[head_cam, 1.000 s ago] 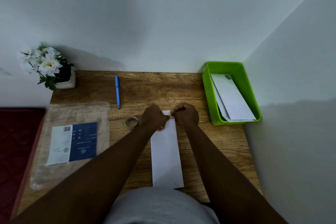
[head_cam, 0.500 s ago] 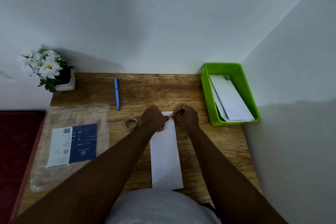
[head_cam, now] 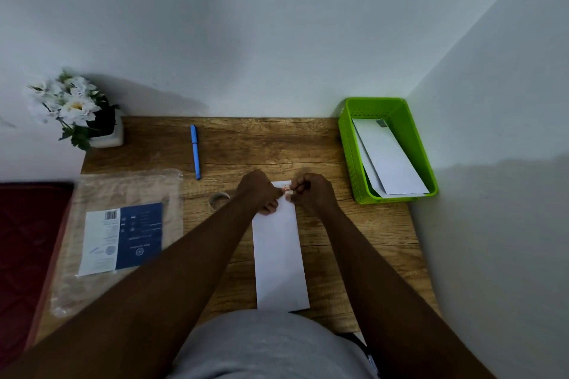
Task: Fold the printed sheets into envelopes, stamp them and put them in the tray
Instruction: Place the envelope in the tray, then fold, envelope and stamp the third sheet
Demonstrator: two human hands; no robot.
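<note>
Nothing has shifted: both my left hand [head_cam: 258, 194] and right hand [head_cam: 311, 192] still pinch the stamp [head_cam: 287, 190] at the envelope's [head_cam: 278, 255] far end. Stamping isn't finished.

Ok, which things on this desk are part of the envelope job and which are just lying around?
In the job:
- white envelope
- small stamp pinched between left hand and right hand
- green tray holding finished envelopes

Lying about:
- blue pen
- flower pot
- tape roll
- plastic packet
</note>
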